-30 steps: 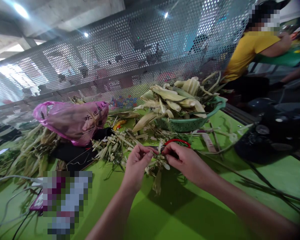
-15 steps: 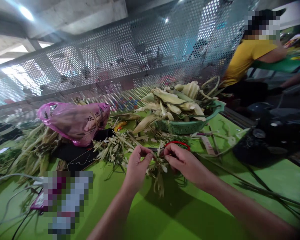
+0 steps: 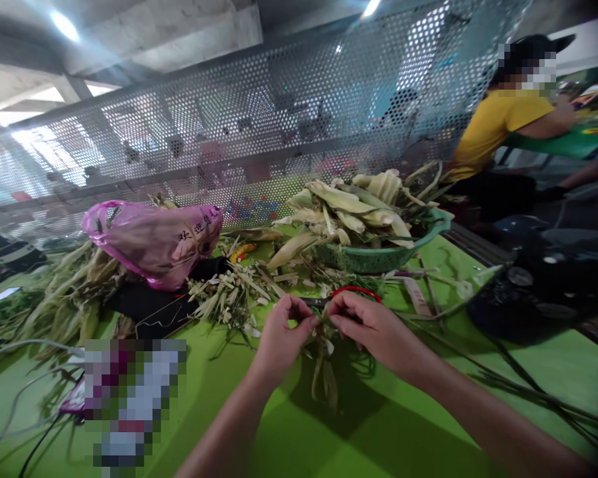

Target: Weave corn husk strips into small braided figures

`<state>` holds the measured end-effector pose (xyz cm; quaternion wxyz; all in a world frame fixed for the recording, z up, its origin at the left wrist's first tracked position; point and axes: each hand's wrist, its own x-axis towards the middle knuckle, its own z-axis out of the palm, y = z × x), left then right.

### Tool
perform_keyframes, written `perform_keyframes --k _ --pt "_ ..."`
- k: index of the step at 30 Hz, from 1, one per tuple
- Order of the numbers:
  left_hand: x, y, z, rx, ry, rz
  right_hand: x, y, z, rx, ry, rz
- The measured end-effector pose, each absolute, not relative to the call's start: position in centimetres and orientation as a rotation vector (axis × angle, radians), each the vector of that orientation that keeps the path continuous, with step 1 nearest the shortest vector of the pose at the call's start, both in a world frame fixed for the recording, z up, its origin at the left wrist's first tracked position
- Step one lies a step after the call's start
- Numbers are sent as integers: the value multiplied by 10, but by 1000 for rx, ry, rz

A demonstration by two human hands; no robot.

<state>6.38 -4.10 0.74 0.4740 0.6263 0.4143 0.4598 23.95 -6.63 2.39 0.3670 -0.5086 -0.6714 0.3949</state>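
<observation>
My left hand (image 3: 288, 335) and my right hand (image 3: 371, 325) meet above the green table, thumbs and forefingers pinched together. Between them is a small tied piece of dried corn husk (image 3: 325, 375), its pale strips hanging down from my fingertips. Both hands grip its upper end; the exact spot is hidden by the fingers. Just behind the fingers lie scissors with red handles (image 3: 366, 291), their dark blades pointing left. A heap of cut husk bits (image 3: 229, 292) spreads to the left of my left hand.
A green basket (image 3: 379, 260) piled with corn husks (image 3: 353, 202) stands behind my hands. To the left are a pink plastic bag (image 3: 154, 242), loose husks (image 3: 74, 282) and cables. Long dark stems (image 3: 533, 388) and a black bag (image 3: 518, 299) lie right. A person in yellow (image 3: 498, 126) sits beyond.
My left hand has come in toward the right, so the fingertips are nearer each other. The hanging husk strips have swung slightly right. The view has shifted a little.
</observation>
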Motion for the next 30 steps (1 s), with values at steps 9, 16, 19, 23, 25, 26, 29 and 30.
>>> perform_keyframes --k 9,16,19,23,25,26,29,30 --pt "63 -43 11 1514 1013 1077 243 -68 33 -1257 -1777 929" --pt "62 -44 9 1327 916 1031 247 -62 25 -1190 -1796 700" --pt "62 -44 10 1235 840 1047 246 -60 23 -1194 -1834 669" --pt "63 -44 11 1160 796 1060 246 -60 24 -1224 -1892 636" --pt "63 -44 11 1152 794 1057 245 -61 24 -1235 -1910 623" --pt "63 -44 11 1155 799 1055 245 -61 24 -1240 -1914 617" --pt "62 -43 9 1199 838 1049 245 -61 23 -1252 -1934 605" --pt "62 -43 8 1223 854 1042 246 -61 22 -1254 -1944 604"
